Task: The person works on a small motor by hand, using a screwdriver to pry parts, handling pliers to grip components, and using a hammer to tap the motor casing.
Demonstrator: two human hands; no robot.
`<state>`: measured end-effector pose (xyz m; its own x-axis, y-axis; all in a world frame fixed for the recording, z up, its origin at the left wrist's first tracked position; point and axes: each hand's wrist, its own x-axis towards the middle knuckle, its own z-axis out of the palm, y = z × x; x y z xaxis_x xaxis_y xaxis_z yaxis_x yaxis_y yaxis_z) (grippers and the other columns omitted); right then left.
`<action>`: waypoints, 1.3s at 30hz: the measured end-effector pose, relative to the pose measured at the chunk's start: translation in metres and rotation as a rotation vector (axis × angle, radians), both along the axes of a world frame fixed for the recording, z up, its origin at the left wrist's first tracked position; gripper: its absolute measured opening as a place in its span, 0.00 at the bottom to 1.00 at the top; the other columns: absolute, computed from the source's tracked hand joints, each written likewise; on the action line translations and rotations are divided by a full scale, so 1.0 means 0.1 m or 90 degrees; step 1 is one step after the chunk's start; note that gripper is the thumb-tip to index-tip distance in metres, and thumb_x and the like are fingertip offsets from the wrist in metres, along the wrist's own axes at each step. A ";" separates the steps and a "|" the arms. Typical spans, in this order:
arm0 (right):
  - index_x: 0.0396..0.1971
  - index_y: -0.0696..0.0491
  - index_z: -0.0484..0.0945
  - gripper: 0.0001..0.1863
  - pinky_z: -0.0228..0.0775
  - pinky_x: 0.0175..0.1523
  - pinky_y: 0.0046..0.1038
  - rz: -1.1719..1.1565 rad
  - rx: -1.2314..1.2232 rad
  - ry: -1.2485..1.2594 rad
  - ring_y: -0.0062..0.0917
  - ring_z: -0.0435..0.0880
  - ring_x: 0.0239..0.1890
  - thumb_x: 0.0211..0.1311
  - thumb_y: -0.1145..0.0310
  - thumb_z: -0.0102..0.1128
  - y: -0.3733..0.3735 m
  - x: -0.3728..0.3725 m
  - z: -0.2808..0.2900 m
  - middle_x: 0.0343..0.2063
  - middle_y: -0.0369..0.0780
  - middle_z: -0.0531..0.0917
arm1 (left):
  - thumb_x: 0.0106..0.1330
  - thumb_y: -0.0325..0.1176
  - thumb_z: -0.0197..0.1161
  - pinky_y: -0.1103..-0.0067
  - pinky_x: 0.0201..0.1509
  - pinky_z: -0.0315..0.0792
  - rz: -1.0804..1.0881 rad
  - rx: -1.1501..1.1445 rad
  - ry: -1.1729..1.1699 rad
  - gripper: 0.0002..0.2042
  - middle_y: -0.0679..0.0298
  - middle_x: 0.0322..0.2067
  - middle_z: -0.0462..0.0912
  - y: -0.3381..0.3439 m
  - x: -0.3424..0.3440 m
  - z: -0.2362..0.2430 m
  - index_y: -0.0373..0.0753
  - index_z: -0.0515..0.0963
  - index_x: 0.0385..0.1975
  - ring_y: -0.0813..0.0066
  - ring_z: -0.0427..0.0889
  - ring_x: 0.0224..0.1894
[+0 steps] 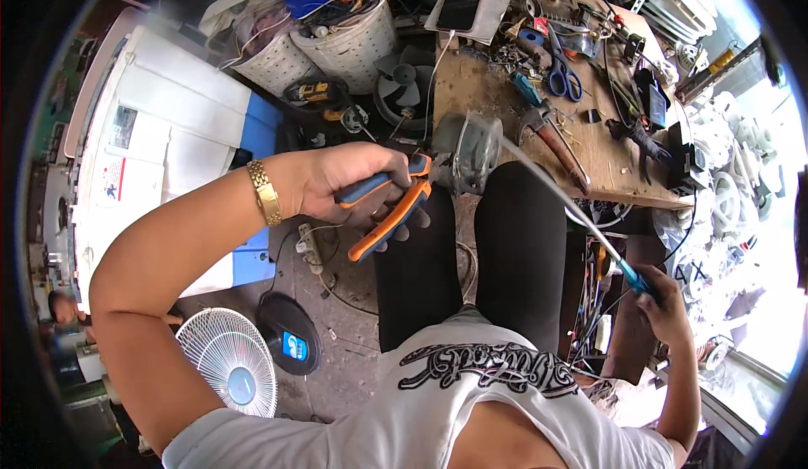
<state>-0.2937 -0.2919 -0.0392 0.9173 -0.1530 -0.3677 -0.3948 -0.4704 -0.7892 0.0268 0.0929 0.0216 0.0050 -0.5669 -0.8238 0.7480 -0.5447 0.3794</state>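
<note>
- My left hand (347,181): fingers curled round orange-and-blue pliers (389,232), handles spread, mid-frame.
- My right hand (667,305): fingers closed round teal-handled screwdriver (633,278), lower right.
- Clear-sided housing (478,153): upper centre, by my knees; shaft end near it, contact unclear.
- Judged step: tool work at housing; next move calls for steady tip.

You are wearing black lettering (488,370) on your white shirt (370,414); a blue sticker (295,346) is marking the round black base (282,317), and a red-edged label (113,180) is marking the white cabinet (194,162).
</note>
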 end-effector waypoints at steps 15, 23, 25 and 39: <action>0.52 0.62 0.80 0.19 0.73 0.42 0.25 -0.006 -0.077 0.092 0.19 0.75 0.30 0.65 0.68 0.57 -0.13 -0.06 0.13 0.27 0.45 0.83 | 0.70 0.45 0.54 0.64 0.34 0.82 -0.052 0.024 -0.041 0.17 0.60 0.39 0.81 0.04 -0.03 -0.19 0.42 0.71 0.53 0.61 0.85 0.34; 0.52 0.61 0.80 0.19 0.74 0.41 0.26 0.019 -0.089 0.054 0.19 0.77 0.29 0.60 0.80 0.58 -0.13 0.01 0.09 0.29 0.47 0.84 | 0.70 0.48 0.55 0.63 0.32 0.81 -0.049 0.023 -0.051 0.16 0.61 0.37 0.81 0.05 -0.04 -0.20 0.45 0.71 0.48 0.61 0.85 0.33; 0.52 0.61 0.80 0.20 0.74 0.40 0.26 0.058 -0.106 0.028 0.20 0.78 0.28 0.58 0.82 0.58 -0.19 0.01 0.10 0.28 0.48 0.84 | 0.69 0.48 0.56 0.64 0.31 0.80 -0.037 0.023 -0.054 0.14 0.61 0.35 0.79 0.05 -0.05 -0.21 0.44 0.71 0.41 0.63 0.84 0.31; 0.44 0.58 0.81 0.15 0.71 0.26 0.31 0.200 -0.288 0.127 0.26 0.81 0.19 0.61 0.65 0.67 -0.50 0.74 0.86 0.18 0.40 0.81 | 0.67 0.43 0.57 0.67 0.36 0.81 -0.037 0.040 -0.074 0.17 0.61 0.39 0.79 0.08 -0.12 -0.24 0.41 0.70 0.50 0.62 0.84 0.33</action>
<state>-0.2193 -0.3416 0.0472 0.8638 -0.0663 -0.4994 -0.3017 -0.8620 -0.4073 0.0151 0.1010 -0.0021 0.0718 -0.5162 -0.8534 0.6675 -0.6109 0.4257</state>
